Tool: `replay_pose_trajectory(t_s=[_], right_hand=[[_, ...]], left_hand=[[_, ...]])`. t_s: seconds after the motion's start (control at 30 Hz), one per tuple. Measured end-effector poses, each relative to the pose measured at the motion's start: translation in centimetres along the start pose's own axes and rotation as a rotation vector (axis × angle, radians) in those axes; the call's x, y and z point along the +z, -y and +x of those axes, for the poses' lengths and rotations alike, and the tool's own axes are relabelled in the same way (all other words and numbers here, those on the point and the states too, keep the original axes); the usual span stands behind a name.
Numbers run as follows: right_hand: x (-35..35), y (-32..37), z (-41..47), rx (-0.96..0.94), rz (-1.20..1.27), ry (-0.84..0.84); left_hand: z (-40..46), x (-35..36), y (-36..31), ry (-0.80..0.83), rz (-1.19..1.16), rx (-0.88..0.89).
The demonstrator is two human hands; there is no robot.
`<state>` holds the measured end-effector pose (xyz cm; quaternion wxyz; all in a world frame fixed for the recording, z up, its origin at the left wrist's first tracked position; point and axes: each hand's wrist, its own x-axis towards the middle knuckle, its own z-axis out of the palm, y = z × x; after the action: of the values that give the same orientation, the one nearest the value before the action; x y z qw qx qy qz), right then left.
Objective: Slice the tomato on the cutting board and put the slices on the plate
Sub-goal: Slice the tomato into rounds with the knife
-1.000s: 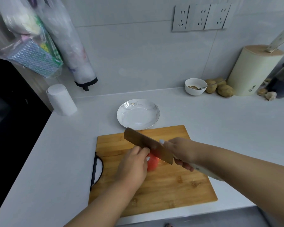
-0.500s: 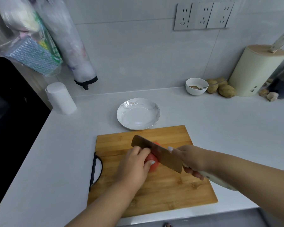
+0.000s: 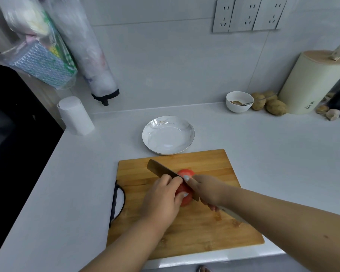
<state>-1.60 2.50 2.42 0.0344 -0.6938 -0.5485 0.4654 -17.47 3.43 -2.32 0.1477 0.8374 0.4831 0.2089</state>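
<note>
Fingers [image 3: 170,180] of the left hand [image 3: 161,201] are curling down over the near part of the tomato [image 3: 185,195], clamped on it with the thumb pressing its lower right side, while the right hand [image 3: 206,191] is wrapping tightly around the handle of the knife [image 3: 161,170], its forefinger lying along the top of the blade. A second ago the blade was riding higher and more to the left, over the knuckles of the holding hand; half a second ago it was drawing back toward the person; now it is sitting pushed forward again and low, with red showing on both sides of it. That reads as a sawing stroke working down through the fruit, so a piece is probably being parted off on the far side, though whether the cut is reaching the wood is hidden by the hands. The tomato is lying near the middle of the cutting board [image 3: 224,228], slightly toward its far edge. The plate [image 3: 168,134] is standing just beyond the board's far edge and is holding nothing, so the task is looking early: slicing is under way and no transfer is yet made. The knuckles are sitting right against the blade, which is the risk to watch as the strokes go on.
</note>
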Motion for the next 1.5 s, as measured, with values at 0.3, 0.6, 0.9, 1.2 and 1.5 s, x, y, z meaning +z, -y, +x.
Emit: replay_pose_trajectory(t_s=[0.3, 0.6, 0.9, 1.2, 1.5], right_hand=[[0.4, -0.6, -0.6, 0.031, 0.093, -0.019], [0.4, -0.4, -1.1, 0.027, 0.134, 0.002], [-1.9, -1.0, -3.6, 0.046, 0.165, -0.04], [-4.1, -1.3, -6.9, 0.016, 0.127, -0.045], [-4.0, -1.3, -7.0, 0.056, 0.101, -0.044]], left_hand=[[-0.1, -0.2, -0.1, -0.008, -0.039, -0.023], [-0.7, -0.2, -0.3, -0.029, -0.041, -0.014], [-0.2, -0.5, -0.4, 0.006, -0.045, -0.032], [-0.1, -0.7, -0.5, 0.022, -0.041, -0.054], [-0.2, -0.5, -0.5, 0.02, -0.041, -0.063]])
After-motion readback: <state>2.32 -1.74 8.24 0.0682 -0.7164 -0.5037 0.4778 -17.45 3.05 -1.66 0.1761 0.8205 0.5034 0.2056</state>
